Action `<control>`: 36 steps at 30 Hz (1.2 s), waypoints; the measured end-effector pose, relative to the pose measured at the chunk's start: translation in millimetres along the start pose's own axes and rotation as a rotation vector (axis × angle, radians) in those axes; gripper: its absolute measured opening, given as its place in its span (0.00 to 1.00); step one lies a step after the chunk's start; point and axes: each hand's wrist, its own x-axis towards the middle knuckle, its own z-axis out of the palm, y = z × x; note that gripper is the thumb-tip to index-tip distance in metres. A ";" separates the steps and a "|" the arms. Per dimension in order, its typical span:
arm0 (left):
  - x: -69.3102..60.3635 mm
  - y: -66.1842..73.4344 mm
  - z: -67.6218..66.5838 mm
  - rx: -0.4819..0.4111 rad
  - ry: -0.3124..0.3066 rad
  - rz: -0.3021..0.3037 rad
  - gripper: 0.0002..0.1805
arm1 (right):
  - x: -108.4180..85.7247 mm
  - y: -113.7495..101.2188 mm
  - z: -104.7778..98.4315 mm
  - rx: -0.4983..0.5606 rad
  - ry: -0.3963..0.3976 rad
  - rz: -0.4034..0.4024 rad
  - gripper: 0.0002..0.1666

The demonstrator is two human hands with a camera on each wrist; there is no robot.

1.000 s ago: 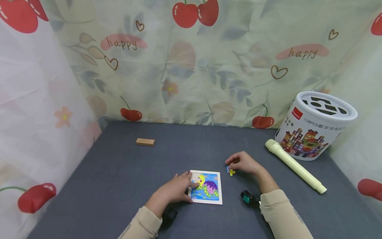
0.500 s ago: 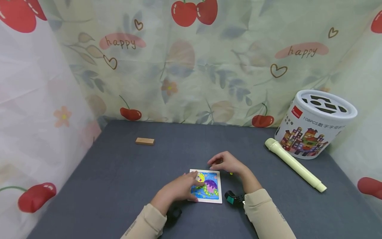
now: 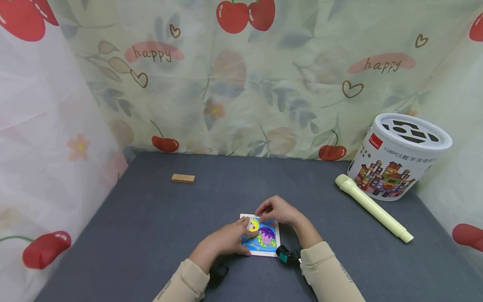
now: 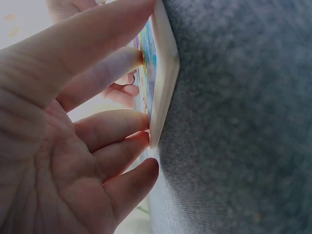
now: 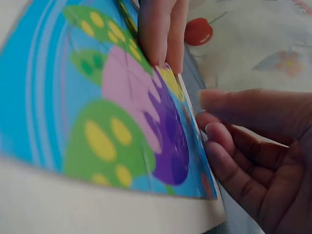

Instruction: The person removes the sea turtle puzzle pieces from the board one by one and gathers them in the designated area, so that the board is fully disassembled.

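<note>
A square jigsaw puzzle [image 3: 268, 239] in a pale frame lies on the table, showing a yellow, green and purple cartoon animal on blue. My left hand [image 3: 226, 240] rests at its left side with spread fingers. In the left wrist view the thumb [image 4: 117, 24] touches one edge, a finger [image 4: 105, 75] presses the picture and others meet the frame. Over the puzzle's far edge, my right hand [image 3: 280, 209] has bent fingers close together. The right wrist view shows those fingertips [image 5: 214, 139] against the frame's far side; whether a piece is between them is hidden.
A wooden block [image 3: 183, 178] lies at the back left. On the right stands a white printed bucket [image 3: 392, 163], with a pale yellow stick [image 3: 373, 207] leaning from its base. Patterned cloth [image 3: 226, 105] hangs behind the dark table [image 3: 151, 235].
My right hand has moved left from beside small puzzle pieces to the puzzle's far edge. My left hand has shifted slightly right over the puzzle. The pieces on the right no longer show.
</note>
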 end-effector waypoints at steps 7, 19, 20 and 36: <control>-3.1 -1.4 0.7 -0.025 -0.005 0.031 0.31 | 0.5 -3.6 3.6 -0.042 -0.020 0.004 0.08; -1.9 -4.2 1.3 -0.029 -0.015 0.046 0.31 | -0.3 -9.5 6.7 -0.085 -0.001 0.010 0.06; -2.1 -4.0 1.1 -0.024 -0.014 0.045 0.31 | -0.4 -10.4 6.8 -0.092 -0.001 0.011 0.06; -3.5 -3.1 1.3 -0.008 0.005 0.063 0.31 | 1.8 -12.5 13.1 -0.091 0.041 0.025 0.03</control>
